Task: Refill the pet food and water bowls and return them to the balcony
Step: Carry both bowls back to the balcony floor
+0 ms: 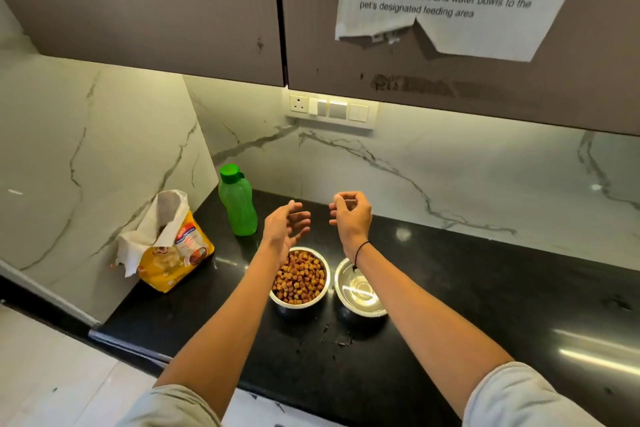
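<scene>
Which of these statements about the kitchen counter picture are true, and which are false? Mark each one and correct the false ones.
1. The left bowl holds kibble. True.
2. The right bowl is dry. False: it holds clear water.
3. The green bottle has its cap on. True.
4. The food bag lies to the right of both bowls. False: it stands open to their left, by the wall.
5. The left hand grips the bottle. False: both it and the right hand are held above the bowls and hold nothing.
</scene>
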